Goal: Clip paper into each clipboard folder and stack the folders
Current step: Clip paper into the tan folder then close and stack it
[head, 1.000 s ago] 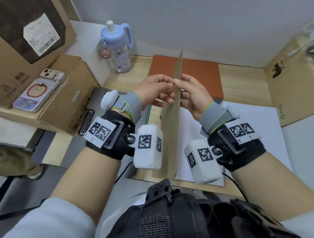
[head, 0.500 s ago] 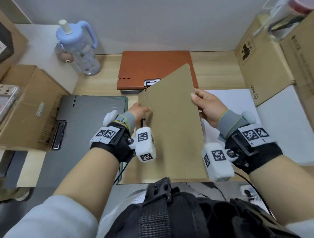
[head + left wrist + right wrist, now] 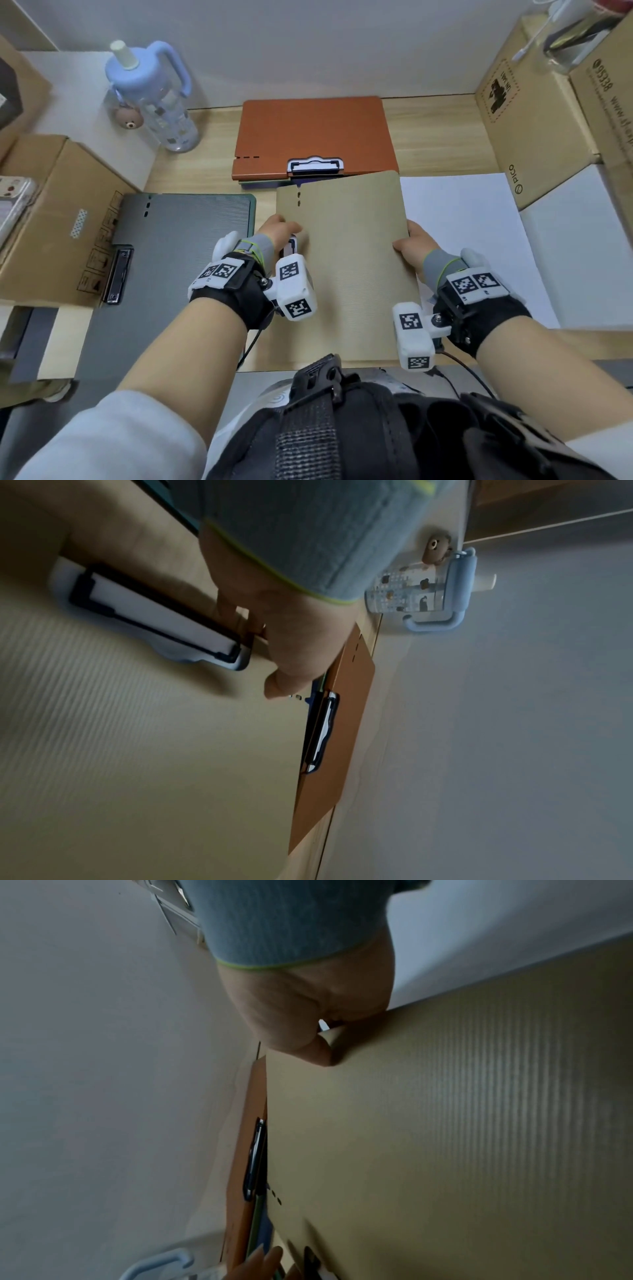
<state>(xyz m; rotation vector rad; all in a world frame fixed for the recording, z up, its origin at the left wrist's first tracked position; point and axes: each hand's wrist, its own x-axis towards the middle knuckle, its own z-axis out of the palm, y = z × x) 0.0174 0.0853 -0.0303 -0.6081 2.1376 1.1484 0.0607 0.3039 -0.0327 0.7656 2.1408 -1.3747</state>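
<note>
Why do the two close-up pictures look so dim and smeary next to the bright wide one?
Head view: evenly lit and sharp, though the wide lens bows the desk edge and boxes. Left wrist view: dark, the tan folder streaked with motion blur beneath the left hand. Right wrist view: equally dim and soft, the right hand shading the folder's edge; only the ribbed texture catches light.

A blue drinking bottle (image 3: 150, 99) with a handle and a small bear charm stands at the back left, beside a cardboard box (image 3: 65, 219) that has a phone (image 3: 13, 205) lying on top. More cardboard boxes (image 3: 534, 137) are stacked at the right, one printed "PICO". All of it sits on a light wooden desk (image 3: 205, 144) against a pale wall (image 3: 325, 44).
</note>
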